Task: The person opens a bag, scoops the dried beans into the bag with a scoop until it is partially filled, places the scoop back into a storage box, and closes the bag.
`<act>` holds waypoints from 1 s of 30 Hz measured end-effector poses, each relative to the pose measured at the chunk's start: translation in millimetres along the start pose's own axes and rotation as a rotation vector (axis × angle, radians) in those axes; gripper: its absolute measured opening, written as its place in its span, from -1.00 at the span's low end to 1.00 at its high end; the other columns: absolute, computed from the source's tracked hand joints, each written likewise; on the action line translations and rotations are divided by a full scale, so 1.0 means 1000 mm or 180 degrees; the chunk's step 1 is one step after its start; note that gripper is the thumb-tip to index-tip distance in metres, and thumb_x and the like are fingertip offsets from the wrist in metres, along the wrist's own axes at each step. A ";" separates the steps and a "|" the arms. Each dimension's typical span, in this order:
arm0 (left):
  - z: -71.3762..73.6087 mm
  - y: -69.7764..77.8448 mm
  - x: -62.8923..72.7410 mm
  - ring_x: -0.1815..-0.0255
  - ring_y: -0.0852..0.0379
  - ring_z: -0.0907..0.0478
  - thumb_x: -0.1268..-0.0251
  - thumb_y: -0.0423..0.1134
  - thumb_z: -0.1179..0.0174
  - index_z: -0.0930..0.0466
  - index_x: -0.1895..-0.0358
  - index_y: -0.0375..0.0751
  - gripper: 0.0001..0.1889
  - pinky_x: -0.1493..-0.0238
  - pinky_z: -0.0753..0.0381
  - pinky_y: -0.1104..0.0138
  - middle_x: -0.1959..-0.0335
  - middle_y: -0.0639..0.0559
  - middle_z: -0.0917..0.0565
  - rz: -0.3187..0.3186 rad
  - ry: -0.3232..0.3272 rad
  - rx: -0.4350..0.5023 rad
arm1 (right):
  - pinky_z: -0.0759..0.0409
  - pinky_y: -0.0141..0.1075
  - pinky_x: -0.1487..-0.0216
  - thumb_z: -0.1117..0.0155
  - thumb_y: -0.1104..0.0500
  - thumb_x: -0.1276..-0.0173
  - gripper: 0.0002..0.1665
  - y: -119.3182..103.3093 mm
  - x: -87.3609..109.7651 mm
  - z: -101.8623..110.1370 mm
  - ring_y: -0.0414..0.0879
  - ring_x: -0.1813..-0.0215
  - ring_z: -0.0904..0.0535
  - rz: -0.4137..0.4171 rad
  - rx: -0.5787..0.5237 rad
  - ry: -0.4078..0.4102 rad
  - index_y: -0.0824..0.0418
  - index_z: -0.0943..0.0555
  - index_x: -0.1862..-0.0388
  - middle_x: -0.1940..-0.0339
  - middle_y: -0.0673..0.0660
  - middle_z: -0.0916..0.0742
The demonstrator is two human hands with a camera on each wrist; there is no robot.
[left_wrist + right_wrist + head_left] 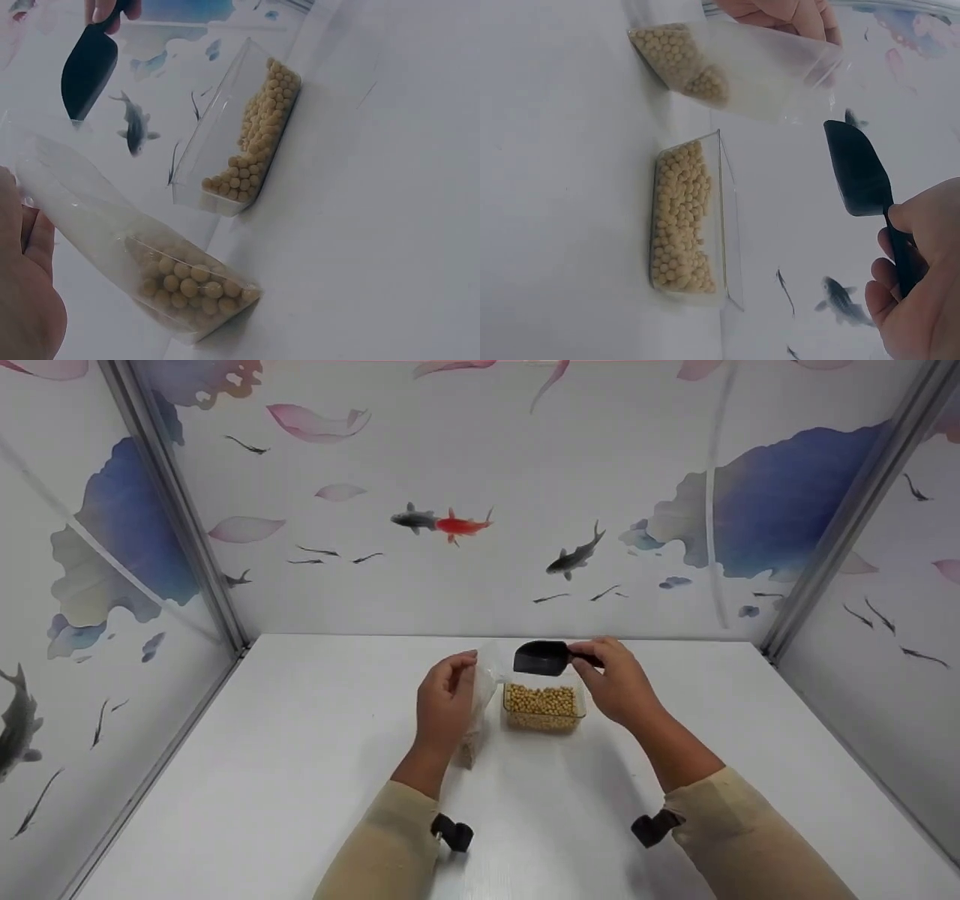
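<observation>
My left hand [444,705] holds a clear plastic bag [82,191] by its upper part. Round pale yellow beans [671,51] fill the bag's bottom, which stands at the tabletop. In my right hand [621,684] is a black scoop [541,658], gripped by its handle. The scoop hangs in the air near the bag's mouth, above a clear rectangular container [217,112]. No beans show in the part of the scoop that I can see. Similar beans [544,701] lie inside the container, which sits on the table to the right of the bag.
The white tabletop [300,750] stretches out around the bag and container. Behind it rises a white panel [480,592] printed with fish and petals, with similar panels on both sides. Black wrist devices [453,834] are worn at both sleeves.
</observation>
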State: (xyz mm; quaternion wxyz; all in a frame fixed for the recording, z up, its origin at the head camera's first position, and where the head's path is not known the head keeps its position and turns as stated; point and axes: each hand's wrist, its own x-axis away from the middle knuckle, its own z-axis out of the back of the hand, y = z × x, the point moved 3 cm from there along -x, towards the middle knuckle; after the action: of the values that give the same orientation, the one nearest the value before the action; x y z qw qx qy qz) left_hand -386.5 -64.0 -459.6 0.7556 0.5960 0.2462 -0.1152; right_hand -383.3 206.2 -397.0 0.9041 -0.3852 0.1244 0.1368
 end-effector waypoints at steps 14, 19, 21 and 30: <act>0.000 -0.002 -0.001 -0.38 0.21 -0.64 -0.70 -0.14 -0.15 -0.68 -0.15 0.03 -0.82 -0.41 -0.67 0.28 -0.27 0.20 -0.73 0.0030 0.0011 -0.0016 | -0.61 0.16 -0.40 -0.15 0.22 -0.69 -0.61 0.048 -0.002 -0.012 0.28 -0.38 -0.58 -0.0330 0.0426 -0.0206 0.34 -0.64 -0.35 -0.28 0.38 -0.67; -0.001 -0.002 0.000 -0.38 0.22 -0.63 -0.70 -0.13 -0.14 -0.68 -0.16 0.02 -0.81 -0.42 -0.66 0.29 -0.27 0.23 -0.72 0.0034 0.0002 -0.0022 | -0.65 0.14 -0.35 -0.17 0.24 -0.67 -0.65 0.054 0.001 -0.022 0.29 -0.33 -0.61 -0.0260 0.0724 -0.0265 0.35 -0.68 -0.28 -0.22 0.36 -0.70; -0.001 -0.001 0.000 -0.37 0.20 -0.64 -0.70 -0.14 -0.14 -0.68 -0.17 -0.01 -0.80 -0.40 -0.67 0.27 -0.27 0.20 -0.72 0.0003 0.0001 -0.0011 | -0.67 0.13 -0.31 -0.18 0.24 -0.66 -0.66 0.053 0.002 -0.024 0.30 -0.29 -0.62 -0.0183 0.0872 -0.0285 0.36 -0.70 -0.25 -0.18 0.36 -0.71; 0.000 0.001 0.000 -0.37 0.17 -0.65 -0.70 -0.18 -0.14 -0.68 -0.15 -0.09 -0.80 -0.39 -0.68 0.29 -0.28 0.13 -0.73 -0.0076 0.0017 -0.0036 | -0.68 0.14 -0.27 -0.19 0.27 -0.64 -0.69 0.047 0.003 -0.027 0.29 -0.24 -0.64 -0.0030 0.1177 -0.0358 0.36 -0.73 -0.20 -0.12 0.33 -0.73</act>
State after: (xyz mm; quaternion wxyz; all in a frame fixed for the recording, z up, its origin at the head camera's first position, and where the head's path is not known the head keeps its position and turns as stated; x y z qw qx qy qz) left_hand -386.0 -64.1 -459.1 0.7569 0.5890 0.2560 -0.1212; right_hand -399.6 218.3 -447.5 0.9657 -0.2048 0.0949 0.1287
